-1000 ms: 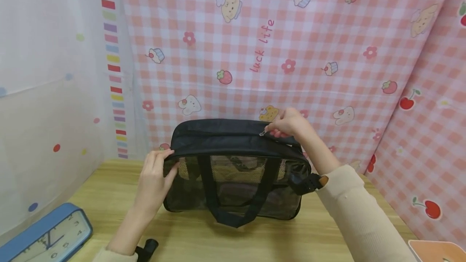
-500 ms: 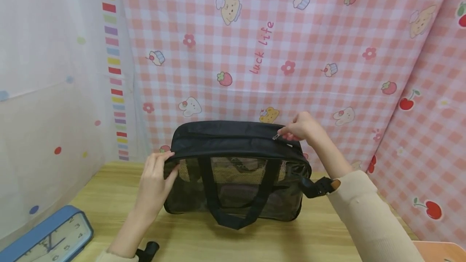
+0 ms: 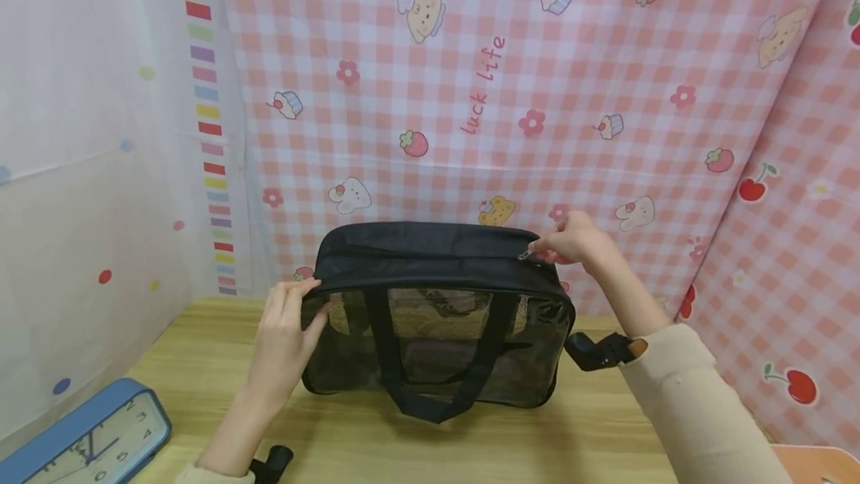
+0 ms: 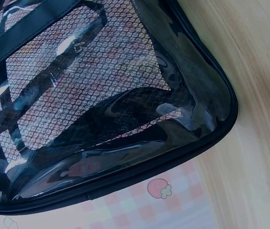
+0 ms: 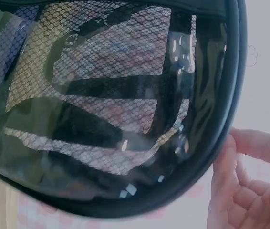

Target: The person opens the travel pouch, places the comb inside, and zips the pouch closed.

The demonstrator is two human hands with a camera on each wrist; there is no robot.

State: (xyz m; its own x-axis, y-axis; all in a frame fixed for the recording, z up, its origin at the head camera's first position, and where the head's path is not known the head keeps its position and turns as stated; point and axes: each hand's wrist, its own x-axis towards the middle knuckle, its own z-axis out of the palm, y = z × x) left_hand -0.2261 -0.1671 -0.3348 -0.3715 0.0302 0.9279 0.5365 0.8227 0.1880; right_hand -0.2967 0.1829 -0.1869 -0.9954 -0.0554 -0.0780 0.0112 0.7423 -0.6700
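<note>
A black bag (image 3: 437,338) with a see-through front panel stands upright on the wooden table in the head view. Its black strap handle (image 3: 437,411) hangs down in front. My left hand (image 3: 282,327) grips the bag's upper left corner, thumb on the front and fingers at the top edge. At the right end of the top, my right hand (image 3: 571,240) pinches the metal zipper pull (image 3: 524,255). Left of the pull, a dark gap shows along the zipper line. In the right wrist view, my right hand (image 5: 249,179) appears beside the bag's black rim, the pull hidden.
A blue-framed clock (image 3: 87,432) lies at the table's left front. An orange item (image 3: 820,461) shows at the lower right edge. Right behind the bag hangs a pink checked cloth (image 3: 484,163). Mesh (image 4: 87,76) is visible through the clear panel.
My right hand has drawn the zipper pull rightward along the bag's top, toward its right end. The left hand has stayed on the left corner, and the bag stands in the same place.
</note>
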